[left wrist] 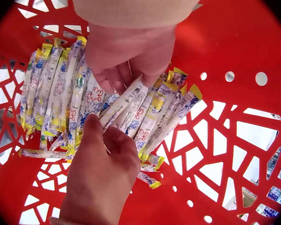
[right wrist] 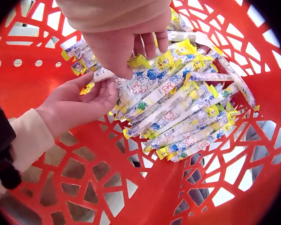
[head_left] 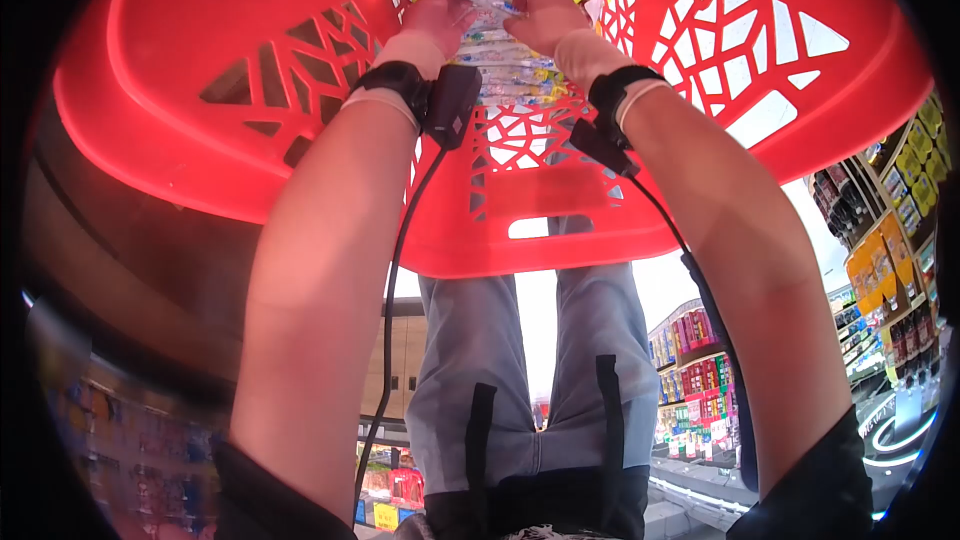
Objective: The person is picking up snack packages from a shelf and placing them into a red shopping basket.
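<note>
So there's a big red basket below and around the fingers, with a heap of wrapped sticks right under them, mostly side by side, though a few lie crosswise past the right fingertips. My guess is the step in hand is sorting or straightening the row one by one. Next move probably calls for laying the angled one flat against its neighbors without dragging the rest along.

Left hand is pinching the end of one stick between thumb and fingers. Right hand has its fingers bent and its thumb apart from them, right by that stick's other end. Can't tell if it's actually gripping anything.

Count, biggest first: one basket, two hands, one stick clearly pinched. The heap is well over a dozen, but they overlap and the hands cover some, so no exact number from me, sorry.
</note>
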### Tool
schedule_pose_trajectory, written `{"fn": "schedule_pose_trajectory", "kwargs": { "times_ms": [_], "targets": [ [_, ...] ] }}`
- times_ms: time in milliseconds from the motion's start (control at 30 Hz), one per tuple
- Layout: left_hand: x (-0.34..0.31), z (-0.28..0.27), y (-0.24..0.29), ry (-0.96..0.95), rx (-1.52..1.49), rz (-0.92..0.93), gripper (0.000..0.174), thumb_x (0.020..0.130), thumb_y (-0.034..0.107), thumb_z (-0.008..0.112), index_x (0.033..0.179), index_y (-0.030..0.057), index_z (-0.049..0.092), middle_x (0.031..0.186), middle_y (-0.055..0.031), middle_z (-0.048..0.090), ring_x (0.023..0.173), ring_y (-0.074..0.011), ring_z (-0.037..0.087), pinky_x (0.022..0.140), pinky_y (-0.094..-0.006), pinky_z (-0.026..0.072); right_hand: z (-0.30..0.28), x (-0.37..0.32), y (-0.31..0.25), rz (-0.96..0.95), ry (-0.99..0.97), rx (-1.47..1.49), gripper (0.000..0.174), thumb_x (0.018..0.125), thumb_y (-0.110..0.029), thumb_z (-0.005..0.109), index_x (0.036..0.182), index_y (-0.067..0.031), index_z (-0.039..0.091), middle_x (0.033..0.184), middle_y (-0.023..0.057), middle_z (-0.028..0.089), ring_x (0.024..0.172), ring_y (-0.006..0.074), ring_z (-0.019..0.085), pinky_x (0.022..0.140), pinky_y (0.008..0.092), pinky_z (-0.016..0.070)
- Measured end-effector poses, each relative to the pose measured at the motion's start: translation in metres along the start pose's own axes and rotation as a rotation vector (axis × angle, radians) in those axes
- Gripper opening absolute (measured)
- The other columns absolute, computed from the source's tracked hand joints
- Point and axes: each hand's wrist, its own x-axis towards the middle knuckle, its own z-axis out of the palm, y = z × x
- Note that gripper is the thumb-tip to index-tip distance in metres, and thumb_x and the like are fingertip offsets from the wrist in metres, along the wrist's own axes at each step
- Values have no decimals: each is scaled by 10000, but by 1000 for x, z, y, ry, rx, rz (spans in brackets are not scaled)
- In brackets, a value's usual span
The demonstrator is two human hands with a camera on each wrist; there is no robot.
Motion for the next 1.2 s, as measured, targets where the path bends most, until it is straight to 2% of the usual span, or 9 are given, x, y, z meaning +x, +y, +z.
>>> {"fn": "schedule_pose_trajectory", "kwargs": {
  "times_ms": [100,200,367,400,767,867,933,1033,1200],
  "targets": [
    [-21,9,-3,64,51,-51,352,1019,281,520,1311,85,511,1238,-59,578,1138,-215,551,984,-406,458,11,-16,7,-2,27,167,552,792,-426,722,1207,-81,606,1130,179,676,1049,327,654,915,401,503],
    [-41,9,-12,-21,-11,-64,294,1015,262,523,1240,73,539,1218,-58,581,1142,-216,541,995,-405,442,19,-35,5,18,1,296,588,871,-490,675,1248,-46,589,1115,181,682,964,254,695,830,346,548],
    [-76,14,-33,-36,-81,-50,334,984,282,581,1214,43,541,1194,-73,571,1094,-224,541,969,-376,450,1,-69,-11,166,-231,564,598,954,-520,562,1227,11,580,856,109,683,730,179,682,669,300,565],
    [-82,16,-35,-12,-83,-62,300,982,273,578,1195,63,558,1149,-58,592,1092,-204,541,968,-364,435,-14,-84,-24,251,-266,691,568,970,-501,543,1215,10,585,776,79,650,601,157,635,589,297,544],
    [-164,29,-62,-2,-143,-64,384,975,339,625,1226,53,574,1101,-74,642,1019,-198,607,873,-377,507,-2,-172,-29,257,-299,1004,374,975,-330,591,1160,-5,585,714,73,637,528,146,596,478,298,482],
    [-184,25,-67,-71,-92,-71,403,979,374,616,1233,62,582,1051,-39,633,963,-162,618,853,-350,525,-6,-199,-35,262,-261,1041,335,970,-294,611,1144,-9,594,725,82,646,527,143,592,480,297,481],
    [-195,28,-69,-47,-137,-65,391,973,311,635,1247,37,575,1106,-86,639,983,-199,621,835,-343,515,-12,-215,-38,236,-247,1093,308,969,-273,620,1111,0,607,732,81,654,547,134,601,483,294,481],
    [-223,37,-69,-30,-117,-34,413,970,308,642,1280,44,570,1121,-61,628,987,-179,609,817,-323,493,-33,-243,-42,204,-305,1148,347,983,-287,616,1183,-5,585,779,58,662,593,106,585,544,253,468],
    [-265,47,-67,-62,-108,57,404,970,302,644,1281,56,571,1140,-46,612,1039,-154,578,873,-326,466,-64,-284,-46,220,-302,1060,304,972,-300,635,1044,-5,658,773,39,660,611,85,583,552,235,472]
  ]
}}
